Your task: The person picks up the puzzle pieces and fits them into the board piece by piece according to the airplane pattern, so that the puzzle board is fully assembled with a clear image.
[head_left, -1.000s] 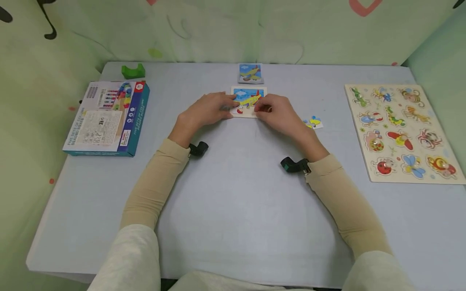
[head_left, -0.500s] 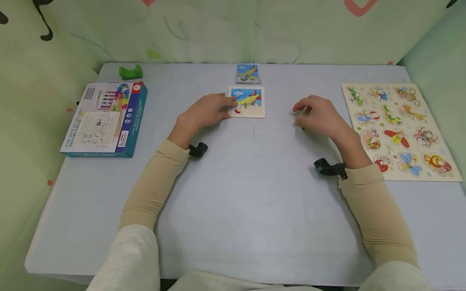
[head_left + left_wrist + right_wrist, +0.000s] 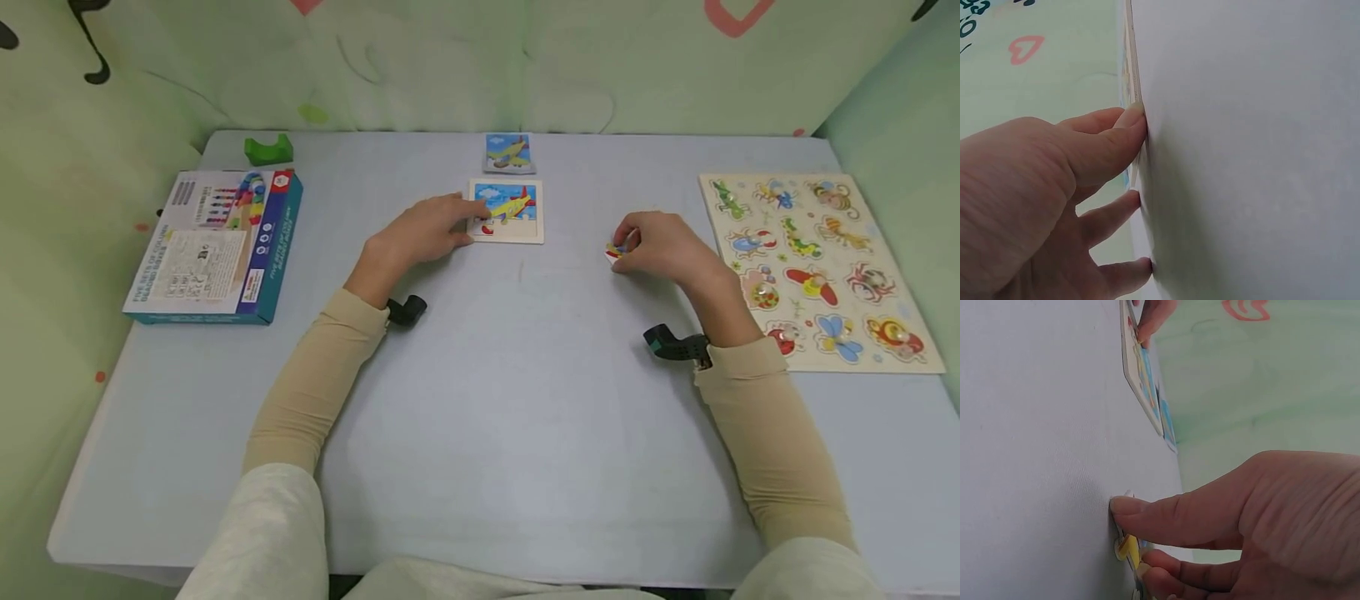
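A small jigsaw puzzle board (image 3: 525, 234) with a yellow airplane picture lies flat near the table's far side. Its lower part shows bare, pale wood. My left hand (image 3: 423, 229) holds the board's left side, thumb at the near corner and index finger over the picture. In the left wrist view the thumb presses the board's edge (image 3: 1133, 56). Right of the board, my right hand (image 3: 663, 243) pinches a jigsaw piece (image 3: 612, 253) between thumb and fingers, tilted up close over the table. Yellow shows on the piece (image 3: 1132, 549) in the right wrist view; fingers hide part of it.
Behind the board lies a matching airplane picture (image 3: 510, 152). A boxed toy set (image 3: 213, 246) sits at the left, with a green curved block (image 3: 268, 151) beyond it. At the right is a wooden insect puzzle board (image 3: 825, 275), partly overlapped by my right forearm.
My right hand has left the board, moved right to the loose pieces and picked a jigsaw piece up off the table. My left hand has stayed on the board.
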Tool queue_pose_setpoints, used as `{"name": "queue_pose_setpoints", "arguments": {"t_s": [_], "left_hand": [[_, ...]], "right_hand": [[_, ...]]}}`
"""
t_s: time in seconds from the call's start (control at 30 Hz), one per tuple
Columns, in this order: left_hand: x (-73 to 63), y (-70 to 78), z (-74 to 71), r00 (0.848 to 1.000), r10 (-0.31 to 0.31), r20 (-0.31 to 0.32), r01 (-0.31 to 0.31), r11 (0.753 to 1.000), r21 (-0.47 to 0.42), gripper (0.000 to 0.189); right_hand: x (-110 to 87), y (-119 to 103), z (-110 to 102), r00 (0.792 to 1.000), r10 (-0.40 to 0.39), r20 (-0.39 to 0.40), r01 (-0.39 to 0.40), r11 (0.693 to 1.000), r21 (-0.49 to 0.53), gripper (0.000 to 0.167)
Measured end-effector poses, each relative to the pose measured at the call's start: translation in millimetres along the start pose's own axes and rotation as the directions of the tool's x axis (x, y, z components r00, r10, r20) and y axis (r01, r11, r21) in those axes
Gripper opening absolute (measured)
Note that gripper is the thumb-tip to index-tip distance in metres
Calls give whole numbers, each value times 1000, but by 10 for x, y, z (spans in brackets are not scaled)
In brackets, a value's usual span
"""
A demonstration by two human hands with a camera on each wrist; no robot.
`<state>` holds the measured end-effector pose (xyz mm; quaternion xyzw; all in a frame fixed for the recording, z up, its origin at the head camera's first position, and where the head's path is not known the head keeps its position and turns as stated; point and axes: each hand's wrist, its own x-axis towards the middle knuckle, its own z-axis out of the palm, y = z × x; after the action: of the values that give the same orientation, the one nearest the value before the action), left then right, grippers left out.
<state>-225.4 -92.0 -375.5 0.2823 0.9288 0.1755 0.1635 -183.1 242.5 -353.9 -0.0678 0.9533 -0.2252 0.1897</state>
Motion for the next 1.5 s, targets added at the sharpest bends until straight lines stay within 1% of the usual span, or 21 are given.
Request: {"name": "queue_pose_setpoints", "arguments": {"t_s": [0.1, 0.2, 0.33, 0.4, 0.5, 0.6, 0.67, 0.77, 1.0, 1.23, 1.37, 1.5], "left_hand": [[10, -4, 4, 1000, -3, 17, 3, 1000, 1, 45], [15, -6, 2, 1000, -6, 28, 6, 1000, -4, 45], [14, -7, -3, 1000, -3, 25, 4, 1000, -11, 44], [11, -7, -5, 1000, -2, 26, 3, 1000, -11, 45], [3, 0, -11, 1000, -4, 31, 5, 1000, -11, 45], [-1, 0, -12, 999, -10, 34, 10, 1000, -14, 45], [1, 0, -11, 999, -11, 35, 12, 1000, -18, 45], [4, 1, -8, 999, -7, 35, 8, 1000, -25, 45], [9, -17, -9, 1000, 4, 24, -3, 1000, -19, 44], [5, -29, -10, 1000, 9, 22, -9, 1000, -26, 44], [9, -33, -2, 1000, 13, 22, -12, 1000, -26, 44], [4, -26, -8, 1000, 8, 16, -8, 1000, -26, 43]], "right_hand": [[-5, -13, -6, 999, 36, 3, -36, 999, -9, 38], [-13, -45, -16, 997, 76, -2, -76, 996, -54, 42], [-17, -121, -16, 994, 113, -10, -113, 987, -111, 40], [-17, -149, -7, 993, 115, -13, -116, 988, -102, 39], [-10, -161, 16, 995, 96, -21, -97, 994, -46, 36], [11, -144, 51, 998, 54, -40, -53, 998, 22, 32], [27, -134, 74, 998, 25, -60, -22, 999, 47, 29], [38, -124, 89, 997, -2, -82, 7, 998, 61, 26], [48, -146, 83, 994, -15, -105, 26, 994, 106, 21], [92, -232, 126, 992, -45, -116, 61, 989, 136, 12], [138, -295, 159, 991, -61, -119, 78, 986, 144, 12], [201, -347, 194, 985, -85, -152, 109, 981, 158, 12]]}}
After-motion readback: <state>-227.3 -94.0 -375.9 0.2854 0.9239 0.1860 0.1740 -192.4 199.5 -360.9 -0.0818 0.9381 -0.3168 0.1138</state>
